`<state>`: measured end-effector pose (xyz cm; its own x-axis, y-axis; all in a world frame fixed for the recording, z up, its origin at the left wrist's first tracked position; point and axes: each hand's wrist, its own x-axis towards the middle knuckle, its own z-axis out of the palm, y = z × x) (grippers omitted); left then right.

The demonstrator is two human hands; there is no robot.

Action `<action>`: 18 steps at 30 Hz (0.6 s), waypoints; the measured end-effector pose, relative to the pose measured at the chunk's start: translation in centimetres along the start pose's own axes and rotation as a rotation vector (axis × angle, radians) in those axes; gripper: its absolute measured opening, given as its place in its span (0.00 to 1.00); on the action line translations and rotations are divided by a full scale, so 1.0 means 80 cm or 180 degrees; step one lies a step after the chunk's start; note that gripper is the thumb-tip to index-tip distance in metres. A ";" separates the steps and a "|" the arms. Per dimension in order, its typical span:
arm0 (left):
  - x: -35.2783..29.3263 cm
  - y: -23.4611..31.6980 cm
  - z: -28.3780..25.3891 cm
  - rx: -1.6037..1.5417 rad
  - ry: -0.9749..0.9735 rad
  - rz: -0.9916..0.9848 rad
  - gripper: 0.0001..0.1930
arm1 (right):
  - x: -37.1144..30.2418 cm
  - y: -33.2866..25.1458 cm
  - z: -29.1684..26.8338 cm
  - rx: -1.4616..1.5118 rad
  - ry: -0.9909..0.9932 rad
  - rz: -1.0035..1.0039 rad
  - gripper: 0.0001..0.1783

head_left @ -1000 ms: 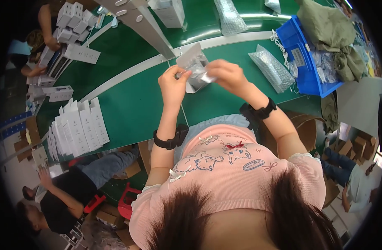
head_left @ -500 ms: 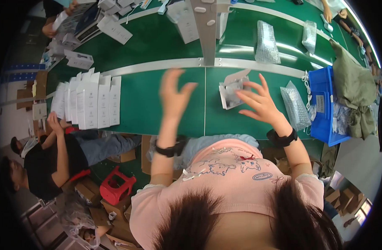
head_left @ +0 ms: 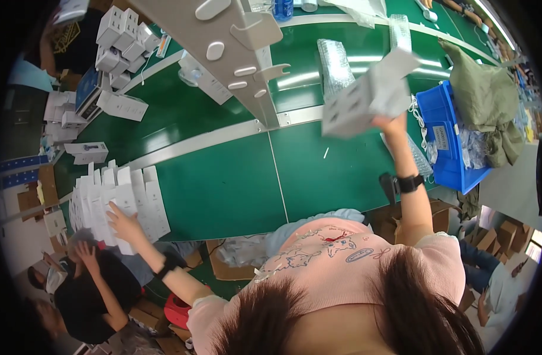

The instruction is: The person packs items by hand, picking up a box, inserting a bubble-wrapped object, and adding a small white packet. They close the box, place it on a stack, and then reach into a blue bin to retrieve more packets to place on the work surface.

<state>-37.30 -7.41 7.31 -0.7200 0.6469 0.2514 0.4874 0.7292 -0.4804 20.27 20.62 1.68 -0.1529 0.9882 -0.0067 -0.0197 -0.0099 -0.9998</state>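
My right hand (head_left: 393, 125) is closed on the lower edge of a white carton (head_left: 357, 106), raised above the right part of the table. The carton is blurred by motion, with a flap standing up at its upper right and dark marks on one side. My left hand (head_left: 126, 226) reaches to the far left, fingers spread against the near side of a row of white boxes (head_left: 145, 198). These boxes stand upright, packed side by side, several with their top flaps raised. Whether the left fingers grip one of them, I cannot tell for sure.
A metal post (head_left: 223, 47) rises beyond the table's rail (head_left: 194, 141). At right stands a blue bin (head_left: 451, 142) beside green cloth (head_left: 490, 100). Bubble-wrap packs (head_left: 335, 65) lie across the rail. A co-worker (head_left: 93, 290) in black sits at lower left.
My left hand has gone left to the row of boxes. The right hand has lifted the white carton off the table, up and rightward. The view has shifted and turned.
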 end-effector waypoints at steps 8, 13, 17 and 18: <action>-0.190 0.235 -0.118 -0.1552 -0.0796 0.0818 0.50 | 0.216 0.061 -0.054 -0.0650 0.1433 -0.1039 0.42; -0.222 0.276 -0.133 -0.1870 -0.1992 0.1454 0.46 | 0.234 0.077 -0.077 -0.1473 0.1181 -0.1519 0.39; -0.189 0.276 -0.097 -0.2850 -0.1969 0.1619 0.43 | 0.178 0.001 -0.047 -0.4660 -0.0550 0.1131 0.35; -0.181 0.279 -0.084 -0.3267 -0.1825 0.1688 0.42 | 0.176 0.001 -0.031 -0.4663 -0.0539 0.1142 0.35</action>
<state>-12.72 1.01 -1.40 -0.3063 0.9073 -0.2879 0.7481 0.4165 0.5167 20.60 34.89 1.49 -0.0463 0.9369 -0.3464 0.9962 0.0179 -0.0848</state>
